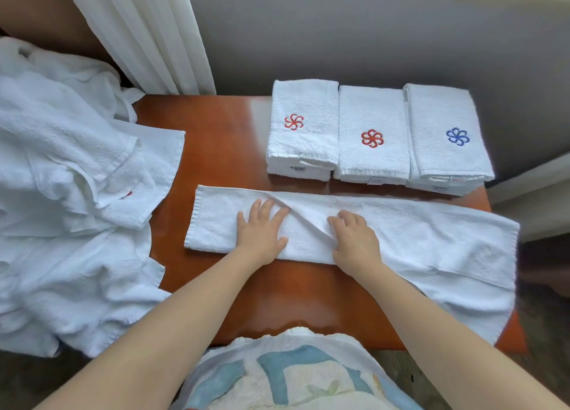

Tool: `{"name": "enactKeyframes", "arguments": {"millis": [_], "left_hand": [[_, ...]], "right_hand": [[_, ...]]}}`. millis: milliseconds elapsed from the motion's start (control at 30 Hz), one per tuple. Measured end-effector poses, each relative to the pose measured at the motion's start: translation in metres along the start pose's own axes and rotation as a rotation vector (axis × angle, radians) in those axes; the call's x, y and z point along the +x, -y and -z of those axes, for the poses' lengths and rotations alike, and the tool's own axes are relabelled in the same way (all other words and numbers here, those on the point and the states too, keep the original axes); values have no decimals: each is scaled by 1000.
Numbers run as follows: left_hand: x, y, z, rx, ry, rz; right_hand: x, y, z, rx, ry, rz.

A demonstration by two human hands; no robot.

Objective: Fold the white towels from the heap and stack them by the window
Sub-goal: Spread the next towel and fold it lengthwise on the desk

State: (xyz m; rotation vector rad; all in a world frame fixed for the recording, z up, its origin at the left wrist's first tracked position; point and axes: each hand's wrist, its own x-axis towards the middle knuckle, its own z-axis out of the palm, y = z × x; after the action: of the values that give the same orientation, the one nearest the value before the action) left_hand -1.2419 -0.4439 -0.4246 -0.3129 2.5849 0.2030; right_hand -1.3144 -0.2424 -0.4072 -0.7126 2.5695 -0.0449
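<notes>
The left hand (262,235) is lying flat on the towel (431,233), fingers straight and spread, pressing down. The right hand (354,243) is bearing on the same towel just beside it with bent fingers; whether it is pinching cloth cannot be told. Between the hands, a diagonal ridge (308,221) is standing up in the upper layer.

The towel, folded into a long strip, is lying across the near half of the table (222,150). Its right end is spreading wider and hanging over the table edge.

Probable faults from here:
- The ridge is likely being pressed into a permanent crease if the hands are not sweeping apart.
- The overhanging end is probably loading the strip and may drag the layers out of line.
- Any sliding toward the far side risks disturbing the three folded stacks (371,138), which are sitting near the strip.
- The heap (68,193) is lying on the left, close to the strip's left end, and may snag it.
</notes>
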Motion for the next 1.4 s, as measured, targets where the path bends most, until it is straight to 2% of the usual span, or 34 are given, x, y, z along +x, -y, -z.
{"name": "enactKeyframes", "arguments": {"millis": [400, 500, 600, 700, 800, 933, 1200, 1400], "left_hand": [[-29, 53, -2, 21, 25, 127], [-30, 49, 3, 30, -62, 128], [-30, 27, 7, -40, -248, 26], [-30, -7, 8, -87, -241, -177], [-29, -48, 3, -38, -236, -393], [-28, -88, -5, 9, -257, -540], [-19, -118, -12, 11, -222, -678], [-12, -132, -4, -43, -229, -581]], "right_hand": [[5, 42, -11, 90, 79, 183], [-1, 40, -12, 133, 78, 208], [-17, 25, -17, 150, -15, 223], [-36, 2, -25, 145, -87, 188], [-55, -23, -34, 155, -124, 123], [-76, -46, -41, 156, -142, 53], [-103, -80, -47, 157, -176, -30], [-113, -108, -40, 95, -169, -165]]}}
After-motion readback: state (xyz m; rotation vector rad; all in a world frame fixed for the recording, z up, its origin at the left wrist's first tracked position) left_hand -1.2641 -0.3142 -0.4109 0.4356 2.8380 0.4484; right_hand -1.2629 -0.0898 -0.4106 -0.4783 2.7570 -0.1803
